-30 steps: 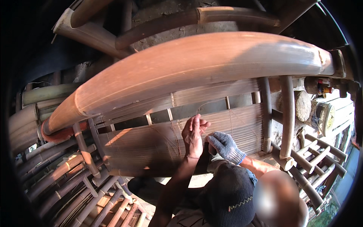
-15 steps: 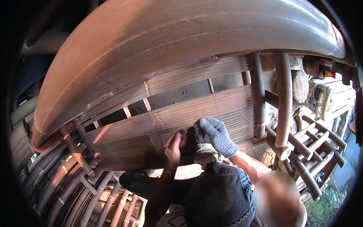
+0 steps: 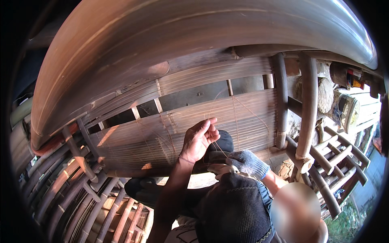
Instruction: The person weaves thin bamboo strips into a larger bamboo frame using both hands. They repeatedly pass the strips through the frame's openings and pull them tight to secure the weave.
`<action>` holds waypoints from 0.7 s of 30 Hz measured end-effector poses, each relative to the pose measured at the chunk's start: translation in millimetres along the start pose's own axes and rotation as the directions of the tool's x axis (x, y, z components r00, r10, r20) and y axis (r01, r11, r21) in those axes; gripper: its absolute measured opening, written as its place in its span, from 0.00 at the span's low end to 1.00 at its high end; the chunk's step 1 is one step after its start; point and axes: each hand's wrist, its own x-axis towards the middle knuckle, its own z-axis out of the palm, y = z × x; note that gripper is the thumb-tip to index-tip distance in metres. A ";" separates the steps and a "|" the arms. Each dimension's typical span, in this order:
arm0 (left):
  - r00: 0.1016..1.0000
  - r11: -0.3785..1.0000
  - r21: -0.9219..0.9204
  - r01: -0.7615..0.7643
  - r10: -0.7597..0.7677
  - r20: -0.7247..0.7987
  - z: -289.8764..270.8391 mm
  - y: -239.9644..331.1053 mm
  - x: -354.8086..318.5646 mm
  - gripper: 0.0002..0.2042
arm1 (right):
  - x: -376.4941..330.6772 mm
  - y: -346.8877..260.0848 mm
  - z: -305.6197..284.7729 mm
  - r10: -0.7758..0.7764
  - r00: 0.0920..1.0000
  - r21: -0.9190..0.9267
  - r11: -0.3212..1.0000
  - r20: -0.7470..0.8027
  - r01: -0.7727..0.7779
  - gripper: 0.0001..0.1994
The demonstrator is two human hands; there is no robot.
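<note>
Bare, my left hand (image 3: 199,139) is raised in front of a panel of thin bamboo slats (image 3: 194,113), thumb and fingers pinched on a thin brown strand (image 3: 221,150). The strand runs down toward my right hand (image 3: 248,164), and a fine loop rises above the left fingertips. Whether it is wire or cord I cannot tell. My right hand wears a grey knitted glove and is closed low by my lap; its fingertips are partly hidden. Similar thin strands (image 3: 236,123) cross the slats in lines, some hanging loose.
A thick, curved bamboo pole (image 3: 210,28) spans the top. Upright bamboo posts (image 3: 306,109) stand at the right, near a bamboo rack (image 3: 338,162). More bamboo poles (image 3: 65,198) are at the lower left. Dark mesh fabric (image 3: 231,206) lies at the bottom middle.
My left hand has moved up and right, away from the lower slats. My gloved right hand has dropped toward my lap, and the strand between them now shows more clearly.
</note>
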 end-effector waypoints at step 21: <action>0.981 0.981 0.099 -0.167 0.176 -0.084 2.0 3.4 2.8 0.16 | -57.3 79.0 49.1 0.326 0.945 0.171 0.933 -0.023 -0.317 0.16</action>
